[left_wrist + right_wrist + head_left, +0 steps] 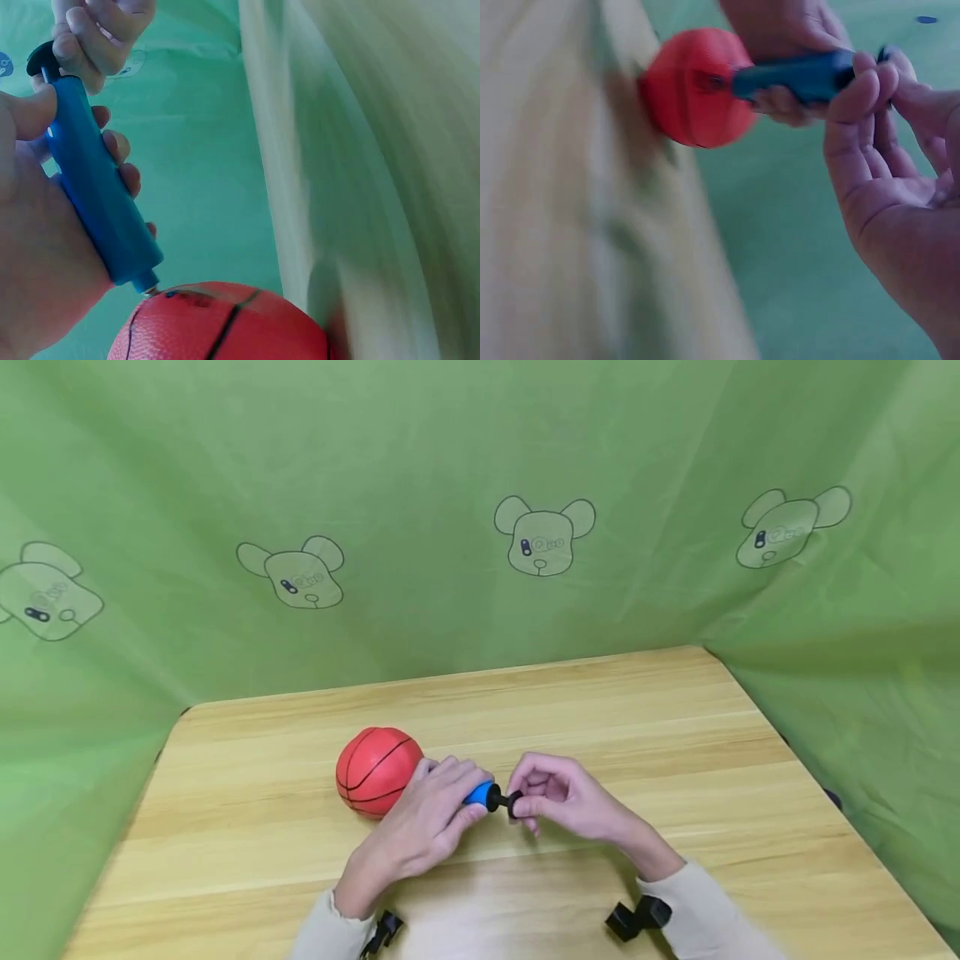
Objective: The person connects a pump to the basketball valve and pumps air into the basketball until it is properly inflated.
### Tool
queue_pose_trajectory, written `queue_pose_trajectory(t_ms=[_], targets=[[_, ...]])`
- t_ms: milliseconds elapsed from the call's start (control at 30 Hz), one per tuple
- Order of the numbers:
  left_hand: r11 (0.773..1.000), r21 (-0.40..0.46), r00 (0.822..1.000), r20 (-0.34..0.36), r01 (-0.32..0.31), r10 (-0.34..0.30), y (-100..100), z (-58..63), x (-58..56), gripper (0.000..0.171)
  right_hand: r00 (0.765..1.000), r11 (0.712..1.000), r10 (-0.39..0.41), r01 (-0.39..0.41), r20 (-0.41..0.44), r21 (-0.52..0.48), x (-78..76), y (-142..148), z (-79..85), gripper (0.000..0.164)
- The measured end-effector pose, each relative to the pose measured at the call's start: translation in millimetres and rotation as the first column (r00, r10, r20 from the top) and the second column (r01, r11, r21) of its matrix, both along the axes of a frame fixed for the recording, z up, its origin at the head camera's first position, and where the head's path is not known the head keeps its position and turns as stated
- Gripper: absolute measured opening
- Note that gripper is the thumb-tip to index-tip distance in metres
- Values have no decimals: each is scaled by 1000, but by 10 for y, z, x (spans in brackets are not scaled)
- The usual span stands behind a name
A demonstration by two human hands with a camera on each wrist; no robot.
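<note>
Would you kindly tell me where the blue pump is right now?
In the head view, the blue pump is in the left hand, just right of the red ball, its black handle pinched by the right hand.

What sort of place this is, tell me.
Probably a makeshift recording booth: green fabric printed with cartoon animal heads hangs round three sides of a wooden table, and a black device sits at each wrist.

Room between ball (378, 770) and curtain (420, 631)
</note>
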State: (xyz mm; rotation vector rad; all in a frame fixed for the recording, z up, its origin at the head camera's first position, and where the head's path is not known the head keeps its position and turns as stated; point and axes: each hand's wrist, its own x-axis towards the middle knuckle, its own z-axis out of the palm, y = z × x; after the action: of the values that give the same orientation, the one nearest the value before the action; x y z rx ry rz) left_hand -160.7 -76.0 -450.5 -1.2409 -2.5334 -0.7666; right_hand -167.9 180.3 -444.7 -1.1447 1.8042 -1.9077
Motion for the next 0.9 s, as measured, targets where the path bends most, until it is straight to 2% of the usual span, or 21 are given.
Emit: queue_pose_trajectory(t_ms=[100, 200, 367, 467, 567, 700, 900], targets=[[1000, -26, 1000, -21, -14, 13, -1, -12, -4, 30, 1000, 1000, -2, 1, 19, 30, -1, -14, -10, 15], [1000, -22, 999, -38, -5, 4, -9, -13, -26, 30, 1000, 998, 24, -24, 1, 62, 26, 83, 103, 17], [999, 42, 999, -41, 1, 0, -64, 38, -70, 19, 981, 989, 150, -151, -125, 1, 70, 340, 346, 28], [999, 53, 999, -34, 6, -4, -76, 66, -75, 17, 964, 977, 204, -212, -170, -27, 80, 414, 416, 30], [1000, 29, 999, -47, -4, 5, -51, 67, -56, 21, 973, 984, 178, -180, -148, -4, 67, 385, 378, 28], [1000, -21, 997, -76, -12, 11, 13, 26, -12, 27, 992, 995, 84, -79, -91, 61, 9, 249, 202, 24], [1000, -30, 996, -86, -7, 5, 55, -47, 20, 26, 996, 996, 3, 5, -89, 87, -24, 27, -34, 19]])
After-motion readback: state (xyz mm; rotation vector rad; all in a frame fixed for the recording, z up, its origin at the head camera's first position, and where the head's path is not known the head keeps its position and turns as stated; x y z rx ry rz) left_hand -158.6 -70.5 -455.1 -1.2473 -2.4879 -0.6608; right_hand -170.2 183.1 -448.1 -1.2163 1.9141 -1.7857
